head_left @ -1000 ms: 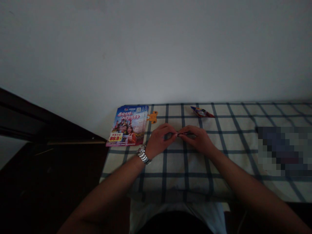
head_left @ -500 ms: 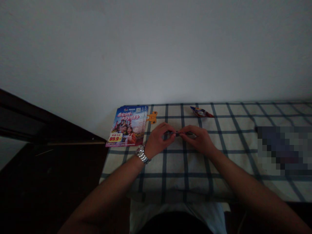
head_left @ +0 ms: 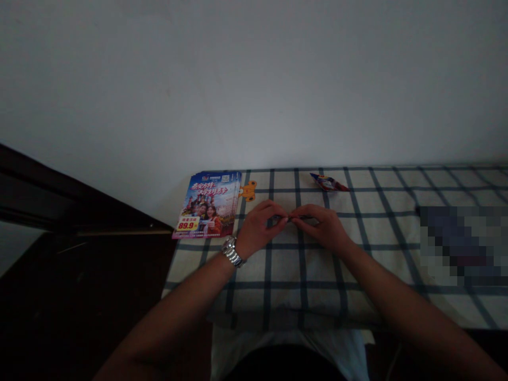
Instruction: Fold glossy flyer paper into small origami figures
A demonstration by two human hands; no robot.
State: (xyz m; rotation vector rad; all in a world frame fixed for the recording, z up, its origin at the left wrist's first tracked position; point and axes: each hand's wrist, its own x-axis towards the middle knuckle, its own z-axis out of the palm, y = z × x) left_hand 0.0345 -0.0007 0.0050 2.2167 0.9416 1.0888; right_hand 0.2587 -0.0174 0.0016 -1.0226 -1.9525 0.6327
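My left hand (head_left: 262, 227) and my right hand (head_left: 319, 225) meet over the middle of the tablecloth, thumbs and forefingers pinched. Between their fingertips is a thin, dark folded piece of paper (head_left: 289, 218), seen edge-on and mostly covered by the fingers. A silver watch sits on my left wrist. Beyond my right hand, near the wall, lies a pointed piece of folded printed paper (head_left: 328, 183) in blue and red. A stack of printed flyers (head_left: 210, 206) rests to the left of my left hand.
An orange bear-shaped piece (head_left: 248, 191) sticks out beside the stack. The checked tablecloth (head_left: 283, 270) covers the table, its back edge against a pale wall (head_left: 278, 95). On the right lies a dark pixelated object (head_left: 460, 243). Dark floor shows at the lower left.
My fingertips have drawn slightly closer together, hiding more of the folded paper. The other things lie as before.
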